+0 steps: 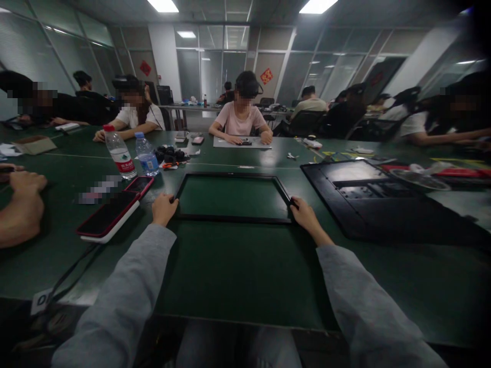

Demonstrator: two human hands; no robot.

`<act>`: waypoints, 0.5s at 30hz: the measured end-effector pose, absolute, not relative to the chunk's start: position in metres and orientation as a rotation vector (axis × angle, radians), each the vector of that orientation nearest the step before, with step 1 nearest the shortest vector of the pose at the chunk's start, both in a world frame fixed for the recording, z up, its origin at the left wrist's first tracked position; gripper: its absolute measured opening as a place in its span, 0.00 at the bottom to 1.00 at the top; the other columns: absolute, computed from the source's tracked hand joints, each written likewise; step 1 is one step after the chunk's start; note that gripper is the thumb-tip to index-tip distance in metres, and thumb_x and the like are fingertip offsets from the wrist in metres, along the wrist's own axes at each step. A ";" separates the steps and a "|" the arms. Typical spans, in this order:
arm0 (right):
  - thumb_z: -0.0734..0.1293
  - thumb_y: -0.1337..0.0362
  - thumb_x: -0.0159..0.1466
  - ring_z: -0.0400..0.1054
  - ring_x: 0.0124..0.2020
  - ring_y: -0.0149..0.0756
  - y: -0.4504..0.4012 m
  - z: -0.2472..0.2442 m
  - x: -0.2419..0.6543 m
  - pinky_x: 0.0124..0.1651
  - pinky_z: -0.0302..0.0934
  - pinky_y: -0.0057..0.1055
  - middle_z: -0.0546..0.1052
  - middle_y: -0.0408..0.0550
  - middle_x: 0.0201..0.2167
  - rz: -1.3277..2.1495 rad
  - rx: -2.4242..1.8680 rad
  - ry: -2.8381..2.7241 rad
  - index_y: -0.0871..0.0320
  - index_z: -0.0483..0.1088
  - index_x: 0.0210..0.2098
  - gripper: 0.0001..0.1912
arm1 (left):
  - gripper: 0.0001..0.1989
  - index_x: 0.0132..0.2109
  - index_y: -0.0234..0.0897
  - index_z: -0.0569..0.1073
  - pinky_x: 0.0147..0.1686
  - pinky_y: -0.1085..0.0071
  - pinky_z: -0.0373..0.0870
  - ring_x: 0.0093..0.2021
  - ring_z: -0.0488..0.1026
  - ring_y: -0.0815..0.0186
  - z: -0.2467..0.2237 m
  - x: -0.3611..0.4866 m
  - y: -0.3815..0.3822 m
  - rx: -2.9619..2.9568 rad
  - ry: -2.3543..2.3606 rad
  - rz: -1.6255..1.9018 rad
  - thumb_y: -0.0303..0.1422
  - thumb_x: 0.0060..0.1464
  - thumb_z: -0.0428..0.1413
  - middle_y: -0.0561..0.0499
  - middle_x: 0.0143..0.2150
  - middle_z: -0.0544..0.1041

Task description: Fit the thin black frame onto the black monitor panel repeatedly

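Note:
A thin black rectangular frame [233, 220] lies on or just over the green table [245, 271], and the green surface shows through its opening. My left hand [164, 208] grips its left side, fingers closed round the edge. On the right side, my right hand [306, 213] holds the frame near its lower right corner, thumb and fingers pressed together. Right of the frame rests a large black panel [368, 212] with a recessed middle part.
Left of the frame are a phone [111, 213] on a white item, a red-capped bottle [121, 156] and a blue-capped bottle [147, 156]. A co-worker's arm [19, 214] rests at far left. Another person [243, 115] sits across the table.

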State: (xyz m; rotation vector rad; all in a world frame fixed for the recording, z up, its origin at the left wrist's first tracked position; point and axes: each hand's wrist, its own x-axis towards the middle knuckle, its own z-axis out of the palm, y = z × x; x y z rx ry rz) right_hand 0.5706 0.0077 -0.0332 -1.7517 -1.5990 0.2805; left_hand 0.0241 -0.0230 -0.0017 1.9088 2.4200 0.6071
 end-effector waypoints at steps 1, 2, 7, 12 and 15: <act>0.63 0.64 0.63 0.74 0.62 0.52 0.008 -0.034 0.571 0.68 0.66 0.52 0.80 0.62 0.57 0.274 -1.743 -1.598 0.61 0.74 0.59 0.25 | 0.18 0.49 0.38 0.83 0.47 0.61 0.71 0.52 0.76 0.50 -0.002 0.024 -0.023 1.909 2.416 0.610 0.41 0.66 0.52 0.38 0.51 0.80; 0.64 0.64 0.62 0.74 0.62 0.52 0.009 -0.036 0.572 0.67 0.66 0.52 0.81 0.61 0.56 0.266 -1.731 -1.595 0.60 0.75 0.58 0.25 | 0.18 0.50 0.38 0.83 0.47 0.61 0.71 0.53 0.76 0.50 -0.003 0.023 -0.022 1.908 2.414 0.617 0.41 0.66 0.53 0.38 0.52 0.80; 0.64 0.64 0.62 0.75 0.60 0.53 0.012 -0.039 0.575 0.67 0.67 0.55 0.82 0.59 0.54 0.262 -1.715 -1.595 0.58 0.75 0.58 0.25 | 0.17 0.50 0.39 0.84 0.48 0.60 0.72 0.53 0.76 0.48 -0.004 0.022 -0.020 1.881 2.408 0.659 0.42 0.65 0.54 0.38 0.52 0.80; 0.64 0.64 0.63 0.73 0.64 0.54 0.011 -0.039 0.575 0.70 0.63 0.55 0.79 0.63 0.59 0.266 -1.757 -1.610 0.61 0.73 0.61 0.27 | 0.18 0.50 0.38 0.84 0.48 0.58 0.72 0.52 0.77 0.47 -0.001 0.025 -0.023 1.864 2.414 0.655 0.42 0.66 0.54 0.37 0.52 0.80; 0.64 0.64 0.63 0.72 0.65 0.54 0.011 -0.040 0.575 0.71 0.62 0.55 0.78 0.64 0.60 0.241 -1.735 -1.636 0.62 0.72 0.62 0.28 | 0.17 0.48 0.39 0.84 0.47 0.57 0.72 0.51 0.77 0.46 0.002 0.028 -0.025 1.857 2.427 0.658 0.42 0.66 0.54 0.37 0.51 0.80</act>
